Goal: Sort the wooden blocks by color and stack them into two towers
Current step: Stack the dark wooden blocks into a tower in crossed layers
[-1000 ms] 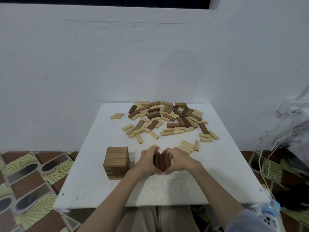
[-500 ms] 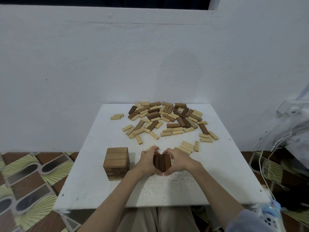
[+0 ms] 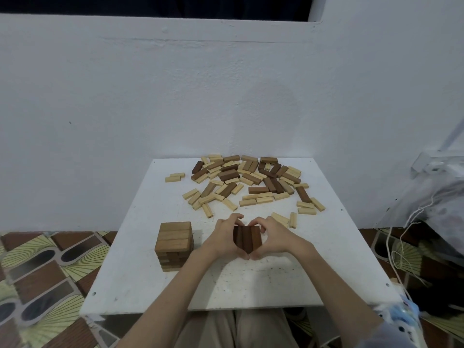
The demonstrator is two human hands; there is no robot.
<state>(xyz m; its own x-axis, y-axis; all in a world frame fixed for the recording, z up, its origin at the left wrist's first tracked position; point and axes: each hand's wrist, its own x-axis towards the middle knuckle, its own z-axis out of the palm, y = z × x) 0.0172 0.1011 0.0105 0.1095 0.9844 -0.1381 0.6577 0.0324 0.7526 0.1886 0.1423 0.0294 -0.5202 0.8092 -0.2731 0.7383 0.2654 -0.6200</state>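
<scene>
Near the lower middle of the frame, the left hand (image 3: 224,237) and the right hand (image 3: 272,236) are cupping a dark block stack (image 3: 246,238) from either side, their fingers curling round it and the thumbs meeting at its near edge. Three dark brown blocks are showing side by side on top of that stack, which is sitting on the white table (image 3: 288,280). Just to the left of the left hand, a tan block tower (image 3: 174,244) is standing several layers high, apart from the hand. Toward the far edge of the table, above centre in the frame, a loose block pile (image 3: 248,180) of pale, tan and dark pieces is lying scattered. A few pale blocks (image 3: 285,219) are lying just beyond the right hand. A patterned floor (image 3: 42,267) is showing at the lower left of the frame
</scene>
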